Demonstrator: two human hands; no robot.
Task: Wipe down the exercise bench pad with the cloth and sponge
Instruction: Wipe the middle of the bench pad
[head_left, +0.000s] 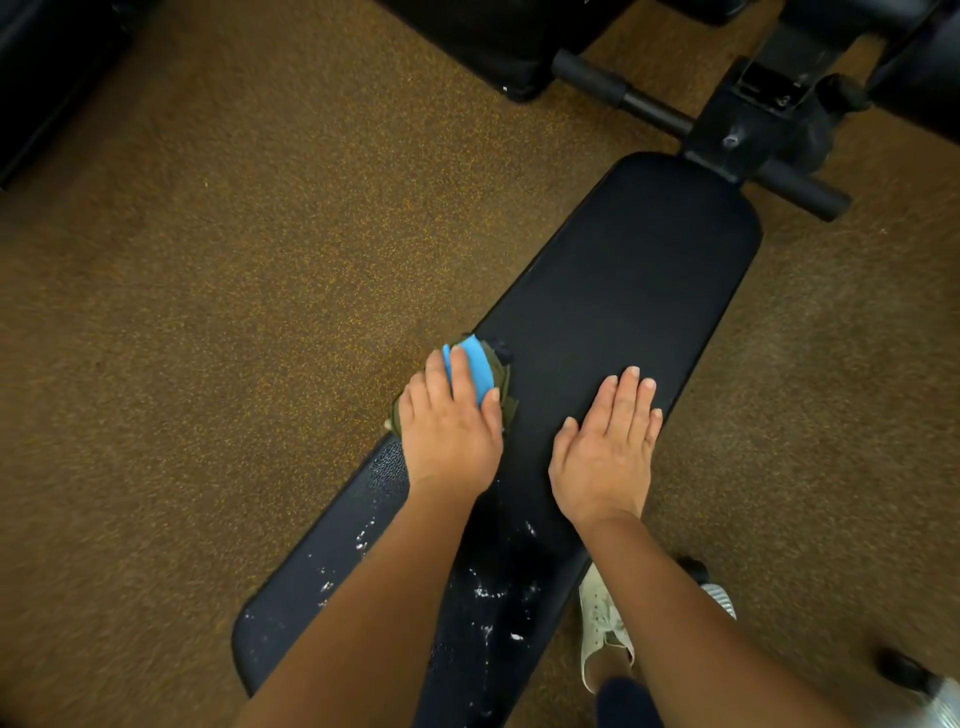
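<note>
A long black bench pad (623, 291) runs diagonally from bottom left to upper right. My left hand (449, 426) grips a blue sponge (475, 366) wrapped with a dark green cloth (506, 387) at the pad's left edge, about halfway along. My right hand (610, 441) lies flat on the pad beside it, fingers straight and together, holding nothing. White foam or wet specks (491, 590) dot the near part of the pad, under my forearms.
Brown speckled carpet (234, 312) surrounds the bench. The black bench frame with a crossbar and roller pads (748, 130) stands at the far end. Dark equipment (498, 52) sits at the top. My pale shoe (602, 623) stands right of the bench.
</note>
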